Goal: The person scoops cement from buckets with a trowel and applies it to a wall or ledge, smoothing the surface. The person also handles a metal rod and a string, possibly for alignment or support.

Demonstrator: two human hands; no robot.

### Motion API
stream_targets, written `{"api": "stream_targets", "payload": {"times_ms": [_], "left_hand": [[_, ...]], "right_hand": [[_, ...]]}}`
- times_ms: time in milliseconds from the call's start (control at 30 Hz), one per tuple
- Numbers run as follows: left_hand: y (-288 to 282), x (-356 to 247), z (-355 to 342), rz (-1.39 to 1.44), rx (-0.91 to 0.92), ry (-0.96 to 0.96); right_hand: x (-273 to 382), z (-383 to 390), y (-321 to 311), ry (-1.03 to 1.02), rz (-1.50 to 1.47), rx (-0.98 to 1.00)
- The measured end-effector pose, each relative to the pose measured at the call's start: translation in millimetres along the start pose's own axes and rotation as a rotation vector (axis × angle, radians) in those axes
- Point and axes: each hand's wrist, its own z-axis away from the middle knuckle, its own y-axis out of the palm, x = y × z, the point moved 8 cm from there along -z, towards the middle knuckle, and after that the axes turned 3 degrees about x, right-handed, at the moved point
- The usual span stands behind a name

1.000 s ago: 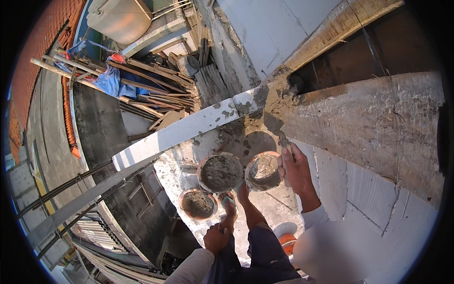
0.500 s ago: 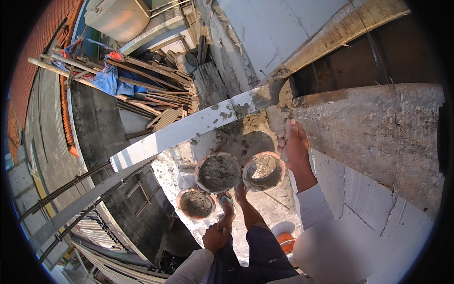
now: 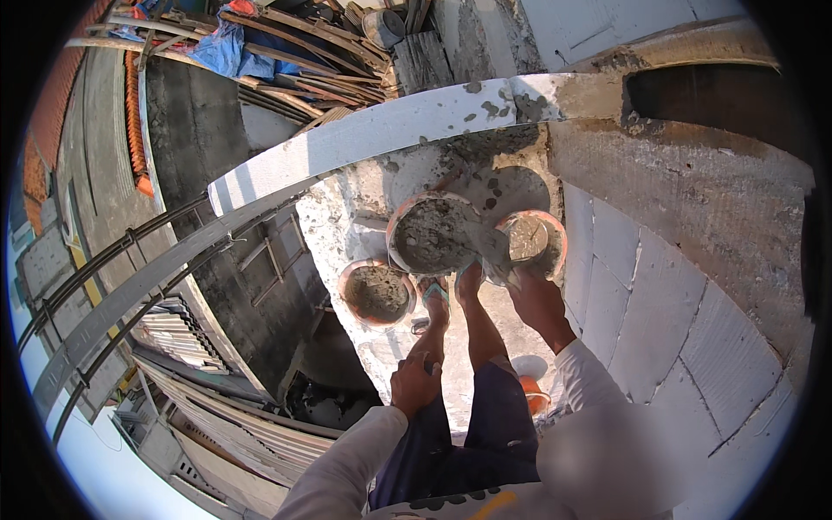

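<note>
Rests left hand point(image 3: 416, 384) on left leg point(image 3: 433, 331) near six o'clock and holds right hand point(image 3: 536, 300) curled between three and four.

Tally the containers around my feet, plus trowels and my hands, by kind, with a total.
Round tubs: 3 (left tub, middle tub, right tub)
Orange container, partly hidden: 1
Trowel: 1
Hands: 2 (left hand, right hand)
Total: 7
</note>
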Motion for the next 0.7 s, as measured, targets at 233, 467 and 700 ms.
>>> {"api": "stream_targets", "payload": {"times_ms": [233, 467, 700], "left_hand": [[18, 30, 12, 0.068, -0.018, 0.04], [25, 53, 13, 0.138, -0.088, 0.088], [24, 53, 15, 0.085, -0.108, 0.105]], "right_hand": [[5, -136, 164, -0.176, 0.188, -0.019], [23, -131, 218, -0.281, -0.169, -0.42], [43, -138, 241, -0.033, -0.347, -0.188]]}}
